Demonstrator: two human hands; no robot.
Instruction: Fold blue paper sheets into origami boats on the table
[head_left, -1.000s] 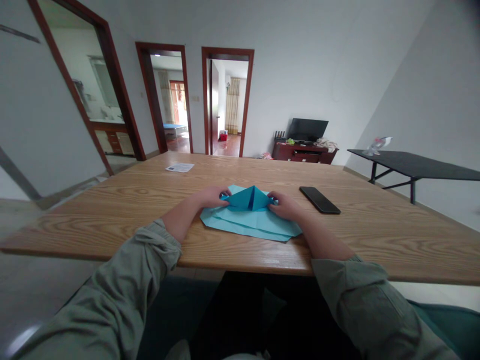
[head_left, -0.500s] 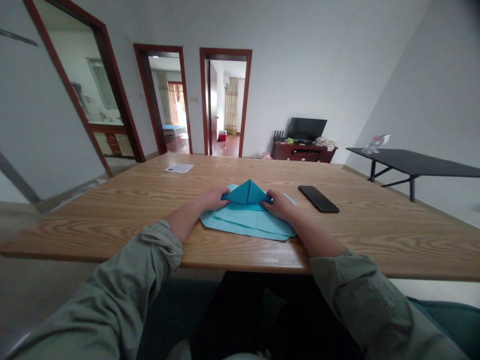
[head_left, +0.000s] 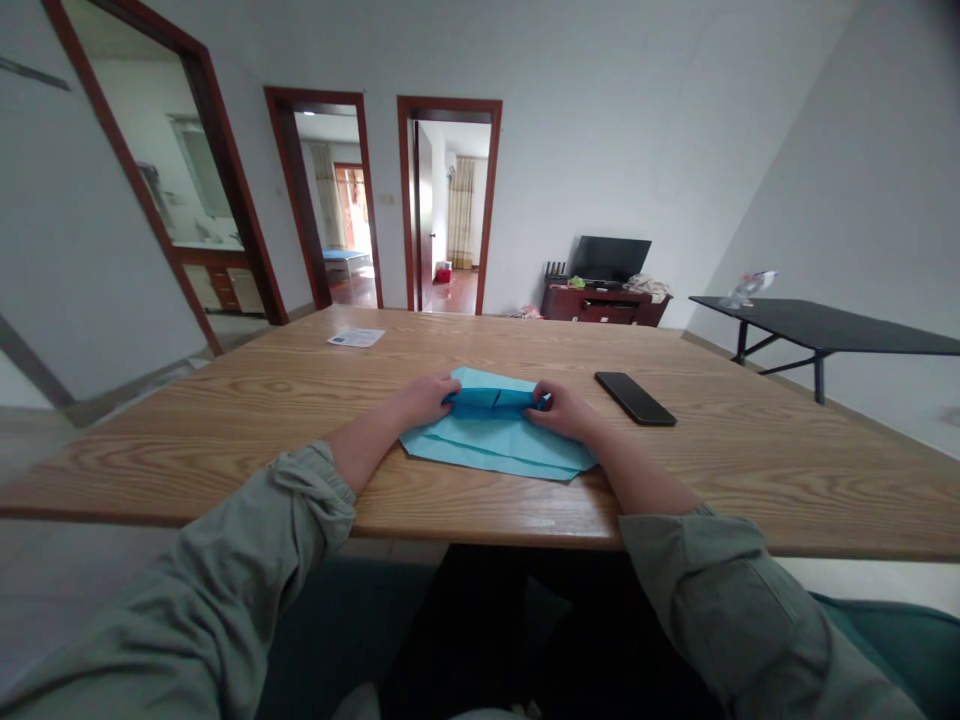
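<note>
A sheet of folded light-blue origami paper (head_left: 487, 448) lies in the middle of the wooden table (head_left: 225, 452), near its front edge. Along its far side runs a darker blue folded band (head_left: 493, 400). My left hand (head_left: 424, 400) holds the band's left end, and my right hand (head_left: 559, 411) holds its right end. The fingers partly hide both ends. A black smartphone (head_left: 634, 397) lies face up just beyond my right hand, not touching it.
A printed paper card (head_left: 356, 337) lies near the table's far edge. Beyond the table are several doorways and a dark wooden cabinet (head_left: 604, 310) with a monitor (head_left: 610, 259). A black folding table (head_left: 821, 327) stands at the right.
The dark blue triangle that stood up from the paper is now folded down into a flat, low band. My hands have stayed at its two ends, and the head view has shifted slightly.
</note>
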